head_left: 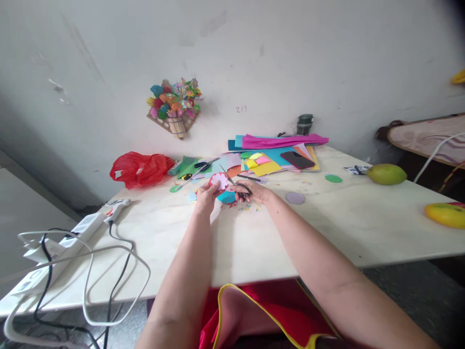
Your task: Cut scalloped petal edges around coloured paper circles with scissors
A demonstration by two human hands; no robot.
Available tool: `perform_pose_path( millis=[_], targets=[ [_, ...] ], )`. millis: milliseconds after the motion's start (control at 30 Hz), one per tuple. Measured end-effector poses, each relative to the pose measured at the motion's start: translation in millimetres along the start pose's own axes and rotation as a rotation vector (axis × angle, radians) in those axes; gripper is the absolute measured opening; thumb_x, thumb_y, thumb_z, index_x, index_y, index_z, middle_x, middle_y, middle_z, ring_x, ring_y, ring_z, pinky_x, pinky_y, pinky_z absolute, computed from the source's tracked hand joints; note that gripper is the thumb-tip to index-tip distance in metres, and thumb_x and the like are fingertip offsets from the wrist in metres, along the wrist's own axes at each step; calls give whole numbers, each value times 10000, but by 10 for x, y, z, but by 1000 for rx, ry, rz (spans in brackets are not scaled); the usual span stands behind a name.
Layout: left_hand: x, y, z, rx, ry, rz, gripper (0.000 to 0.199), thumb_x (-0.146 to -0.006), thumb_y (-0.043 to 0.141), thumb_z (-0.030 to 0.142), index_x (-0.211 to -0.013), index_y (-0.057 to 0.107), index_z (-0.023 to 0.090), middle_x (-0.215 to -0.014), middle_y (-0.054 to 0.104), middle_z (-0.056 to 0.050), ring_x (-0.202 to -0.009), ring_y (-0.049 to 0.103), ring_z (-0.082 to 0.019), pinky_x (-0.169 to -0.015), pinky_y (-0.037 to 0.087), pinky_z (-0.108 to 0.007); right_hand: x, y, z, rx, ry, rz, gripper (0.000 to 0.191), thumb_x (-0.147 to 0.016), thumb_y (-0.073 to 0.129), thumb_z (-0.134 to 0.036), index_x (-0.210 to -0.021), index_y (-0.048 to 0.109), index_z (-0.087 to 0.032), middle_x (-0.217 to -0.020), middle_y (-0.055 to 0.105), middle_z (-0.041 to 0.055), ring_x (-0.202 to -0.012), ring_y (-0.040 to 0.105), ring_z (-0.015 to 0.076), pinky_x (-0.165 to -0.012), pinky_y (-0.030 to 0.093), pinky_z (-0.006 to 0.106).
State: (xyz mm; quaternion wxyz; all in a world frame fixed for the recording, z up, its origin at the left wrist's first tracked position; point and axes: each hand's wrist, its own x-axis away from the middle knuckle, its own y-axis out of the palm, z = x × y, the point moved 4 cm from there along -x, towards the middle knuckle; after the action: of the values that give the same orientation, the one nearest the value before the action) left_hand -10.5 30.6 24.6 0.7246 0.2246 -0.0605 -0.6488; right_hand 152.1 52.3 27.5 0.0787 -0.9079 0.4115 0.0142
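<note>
Pinched in my left hand (206, 196) is a scalloped, flower-shaped pink paper (220, 180) with a red paper edge showing behind it. My right hand (256, 190) grips black-handled scissors (244, 190), whose blades point up and left beside the flower's right edge. Whether the blades touch the paper is too small to tell. Below the hands lies a blue paper piece (227, 197), partly covered, with small coloured scraps (247, 207) scattered around it. A dark pencil-like stick (250, 178) lies just beyond my right hand.
Coloured paper sheets (276, 155) and a phone (297, 160) lie at the back, near a dark cup (304, 124). A red plastic bag (140, 169) sits at back left. Power strips (69, 247) with loose cables line the left edge. A green mango (387, 174) rests at right.
</note>
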Motion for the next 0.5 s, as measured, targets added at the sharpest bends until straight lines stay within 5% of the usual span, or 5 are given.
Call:
perform_pose_path(
  millis=[500],
  targets=[
    [4,2,19,-30,-5,-2,389,-491,842,341,-783,686,136,-703,687,-26,-653,640,-139,-685,529,-272,81,55,-123,53,-6,-81,383,-797,590,-517,-765,547,-137,-623,637,23,-441,535,73,-321,332,147]
  ],
)
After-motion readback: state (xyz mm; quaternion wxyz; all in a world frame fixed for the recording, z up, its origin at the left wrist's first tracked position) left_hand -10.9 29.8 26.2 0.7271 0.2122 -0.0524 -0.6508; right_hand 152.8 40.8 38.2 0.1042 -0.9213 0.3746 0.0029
